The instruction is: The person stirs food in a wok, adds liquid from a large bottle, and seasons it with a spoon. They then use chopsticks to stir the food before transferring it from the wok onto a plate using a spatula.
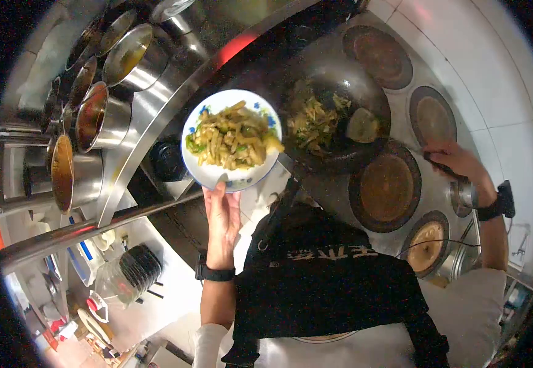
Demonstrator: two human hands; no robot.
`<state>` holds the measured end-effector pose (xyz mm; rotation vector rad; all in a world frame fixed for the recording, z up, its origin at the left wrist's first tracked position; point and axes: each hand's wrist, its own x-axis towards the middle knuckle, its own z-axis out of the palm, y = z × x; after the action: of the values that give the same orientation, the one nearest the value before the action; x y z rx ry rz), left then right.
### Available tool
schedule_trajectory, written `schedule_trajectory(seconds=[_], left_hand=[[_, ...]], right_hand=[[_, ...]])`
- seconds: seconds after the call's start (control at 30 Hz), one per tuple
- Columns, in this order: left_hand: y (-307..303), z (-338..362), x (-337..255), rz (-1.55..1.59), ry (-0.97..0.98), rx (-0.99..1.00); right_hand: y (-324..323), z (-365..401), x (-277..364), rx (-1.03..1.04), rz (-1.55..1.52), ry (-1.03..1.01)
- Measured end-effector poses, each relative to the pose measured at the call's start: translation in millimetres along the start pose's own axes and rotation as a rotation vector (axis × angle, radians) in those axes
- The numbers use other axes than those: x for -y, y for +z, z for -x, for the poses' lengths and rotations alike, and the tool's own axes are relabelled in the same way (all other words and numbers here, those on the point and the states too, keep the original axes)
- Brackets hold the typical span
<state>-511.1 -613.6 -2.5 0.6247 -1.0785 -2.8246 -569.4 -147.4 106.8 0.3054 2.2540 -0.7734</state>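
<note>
Head view, looking straight down the cook's front: the left hand is stretched out over the stove and holds a white plate with a blue flowered rim. The fingers are closed on its near edge, with the thumb on top. The plate is piled with pale fried strips and bits of green, and it hangs in the air just beside the black wok, its far edge almost over the wok's lip. Some of the same food lies in the wok, next to what looks like a ladle bowl.

The right hand is well off to the other side, closed around a dark handle; I cannot tell what the handle belongs to. A small steel cup sits just below that wrist. Both wrists wear dark watches.

Round brown burner rings dot the white stovetop around the wok. Past the plate, steel pots of brown and orange sauces stand in a curved row on a steel shelf. A black apron fills the lower middle.
</note>
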Motion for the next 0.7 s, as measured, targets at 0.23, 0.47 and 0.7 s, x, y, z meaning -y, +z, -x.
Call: schedule_trajectory(seconds=[0.23,0.47,0.7], left_hand=[[-25,11,21,0.036,-0.018,-0.035],[-16,9,23,0.017,-0.088,0.021],[-3,-9,34,-0.069,-0.095,0.141]], right_hand=[[99,-74,22,0.097,-0.234,-0.299],[124,-64,19,-0.023,-0.477,-0.395],[101,-23,-1,-0.249,-0.422,-0.454]])
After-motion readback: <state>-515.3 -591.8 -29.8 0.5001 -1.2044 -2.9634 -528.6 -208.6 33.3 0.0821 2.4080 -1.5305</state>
